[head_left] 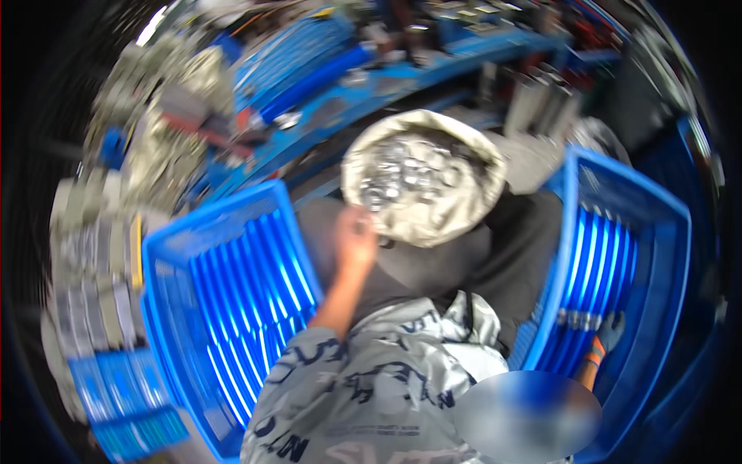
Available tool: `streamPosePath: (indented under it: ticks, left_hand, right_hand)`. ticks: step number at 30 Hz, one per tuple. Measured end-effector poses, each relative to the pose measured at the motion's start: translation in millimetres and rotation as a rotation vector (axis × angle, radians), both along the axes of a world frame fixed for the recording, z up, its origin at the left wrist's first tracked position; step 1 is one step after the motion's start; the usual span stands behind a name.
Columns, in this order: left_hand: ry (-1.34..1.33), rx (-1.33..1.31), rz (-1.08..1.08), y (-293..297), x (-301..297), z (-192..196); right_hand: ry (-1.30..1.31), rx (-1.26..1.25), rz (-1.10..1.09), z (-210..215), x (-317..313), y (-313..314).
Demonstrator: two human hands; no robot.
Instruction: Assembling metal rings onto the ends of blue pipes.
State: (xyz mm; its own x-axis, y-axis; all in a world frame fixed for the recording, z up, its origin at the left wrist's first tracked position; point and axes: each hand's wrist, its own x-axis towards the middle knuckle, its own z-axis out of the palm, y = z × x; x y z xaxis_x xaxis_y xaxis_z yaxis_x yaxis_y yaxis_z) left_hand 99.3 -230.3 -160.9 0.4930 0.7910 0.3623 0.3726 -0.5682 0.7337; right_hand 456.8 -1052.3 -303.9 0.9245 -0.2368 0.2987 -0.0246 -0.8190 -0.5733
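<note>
My bare left hand (356, 238) is at the near left rim of a cream cloth bag (433, 230). Shiny small metal parts (413, 172), ring-like in places, lie inside the bag. Motion smears the left fingers, so their grip is unclear. On the right, my right hand (610, 336), in a grey glove with an orange cuff, reaches down into a blue crate (672, 255). It is beside a row of glossy blue tubes or bars (595, 267); its fingers are too small and blurred to read.
Another blue crate (166, 263) at my left holds several rows of similar glossy blue pieces (243, 278). Stacked grey and blue boxes (100, 317) stand farther left. A blue bench (332, 104) loaded with clutter runs behind the bag, with grey cylinders (541, 104) at back right.
</note>
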Motion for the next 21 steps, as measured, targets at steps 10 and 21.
streamPosePath:
  ticks: [10,21]
  left_hand:
    - [-0.228,-0.086,0.122,8,-143,55]
    - [0.546,-0.575,1.100,199,-525,-36]
  right_hand:
    - [0.507,0.212,1.465,156,-114,714]
    - [0.118,-0.572,1.325,-2,-156,825]
